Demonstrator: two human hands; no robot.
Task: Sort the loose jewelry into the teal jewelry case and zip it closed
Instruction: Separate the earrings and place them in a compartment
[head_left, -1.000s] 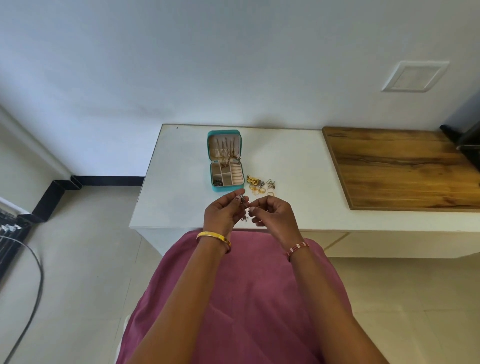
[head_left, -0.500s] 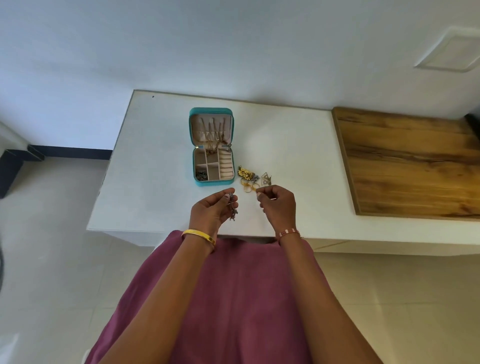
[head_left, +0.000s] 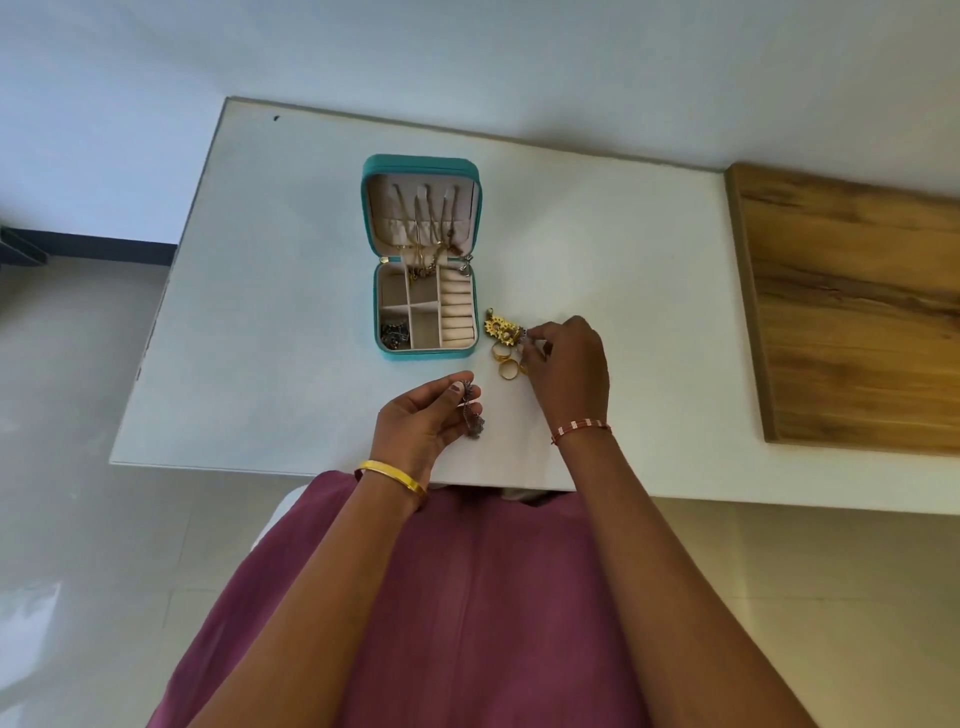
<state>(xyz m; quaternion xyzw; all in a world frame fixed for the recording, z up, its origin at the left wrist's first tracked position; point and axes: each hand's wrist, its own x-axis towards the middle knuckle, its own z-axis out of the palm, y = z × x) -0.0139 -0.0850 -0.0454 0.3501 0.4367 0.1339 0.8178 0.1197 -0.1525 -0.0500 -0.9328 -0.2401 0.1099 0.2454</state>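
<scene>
Left hand: left hand (head_left: 423, 421) sits nearest, just over the front edge of the table (head_left: 291, 291), thumb and fingers pinching a dark silvery dangly earring (head_left: 471, 415) that hangs off its fingertips. Half a second ago both hands were bunched together; now they've split, and this one has kept the piece.

Right hand: right hand (head_left: 566, 369) has gone forward to the loose pile, fingers curled and touching something small and pale at the pile's right edge. Can't tell if it actually has a grip on it yet.

Loose pile: gold brooch-looking thing (head_left: 500, 328) plus a few gold rings (head_left: 506, 364), just right of the case, not touching it.

Case: teal case (head_left: 423, 260) is further back, lid open flat, chains in the lid pocket, one dark silvery piece in the front-left compartment, other compartments mostly bare.

What it means: looks like a pair is being matched up, so I'd guess both go into the case next. Zipping up is still a long way off.
</scene>
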